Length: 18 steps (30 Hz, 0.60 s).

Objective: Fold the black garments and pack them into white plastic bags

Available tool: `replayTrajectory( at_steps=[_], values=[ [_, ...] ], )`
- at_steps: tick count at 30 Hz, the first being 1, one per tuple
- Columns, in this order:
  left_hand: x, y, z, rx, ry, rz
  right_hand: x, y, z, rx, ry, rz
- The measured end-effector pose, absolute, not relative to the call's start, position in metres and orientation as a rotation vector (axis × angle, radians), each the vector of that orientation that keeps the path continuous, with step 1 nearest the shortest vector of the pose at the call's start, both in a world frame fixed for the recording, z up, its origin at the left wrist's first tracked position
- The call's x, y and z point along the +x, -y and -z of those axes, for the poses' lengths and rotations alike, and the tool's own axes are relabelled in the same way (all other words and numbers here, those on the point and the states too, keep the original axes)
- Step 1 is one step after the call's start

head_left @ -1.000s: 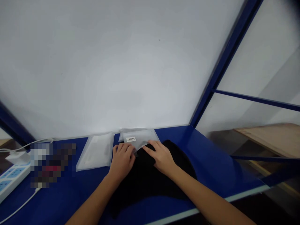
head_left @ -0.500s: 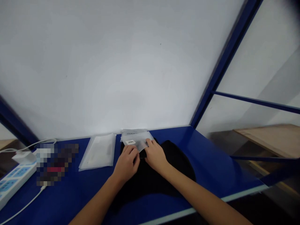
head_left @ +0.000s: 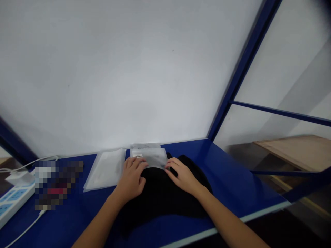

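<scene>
A folded black garment (head_left: 160,196) lies on the blue table (head_left: 232,182). A frosted clear plastic bag (head_left: 152,157) with a small white barcode label rests at the garment's far end. My left hand (head_left: 130,181) pinches the bag's near left edge, fingers curled. On the bag's near right edge my right hand (head_left: 182,175) grips it with bent fingers, over the black fabric. The garment's far end seems to sit at the bag's mouth; I cannot tell how far it is inside.
A second frosted bag (head_left: 106,168) lies flat to the left. Further left sit a blurred patch (head_left: 55,184), a white power strip (head_left: 12,203) and a white cable (head_left: 23,229). A white wall stands behind; a blue frame post (head_left: 232,86) rises at the right.
The bag was tilted and bunched between my hands; now it lies squarer and flatter at the garment's far end. My hands have spread apart to its two near corners.
</scene>
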State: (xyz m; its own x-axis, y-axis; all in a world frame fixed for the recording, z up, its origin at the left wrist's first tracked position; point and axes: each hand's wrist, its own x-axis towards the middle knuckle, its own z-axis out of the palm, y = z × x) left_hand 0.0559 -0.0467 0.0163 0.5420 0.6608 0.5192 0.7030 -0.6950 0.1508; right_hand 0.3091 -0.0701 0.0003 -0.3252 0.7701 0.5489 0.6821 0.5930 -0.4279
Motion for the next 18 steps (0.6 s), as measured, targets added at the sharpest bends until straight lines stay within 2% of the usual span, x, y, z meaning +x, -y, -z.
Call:
replayTrajectory(
  at_steps=[8, 14, 18],
  values=[
    [0.081, 0.045, -0.003, -2.705, 1.015, 0.627, 0.307, 0.060, 0.011, -1.390, 2.291, 0.031],
    [0.092, 0.039, -0.005, -2.716, 0.844, 0.499, 0.300, 0.069, 0.007, -1.246, 2.231, 0.085],
    [0.100, 0.039, -0.019, -2.672, 0.959, 0.485, 0.294, 0.081, -0.001, -1.205, 2.171, 0.071]
  ],
)
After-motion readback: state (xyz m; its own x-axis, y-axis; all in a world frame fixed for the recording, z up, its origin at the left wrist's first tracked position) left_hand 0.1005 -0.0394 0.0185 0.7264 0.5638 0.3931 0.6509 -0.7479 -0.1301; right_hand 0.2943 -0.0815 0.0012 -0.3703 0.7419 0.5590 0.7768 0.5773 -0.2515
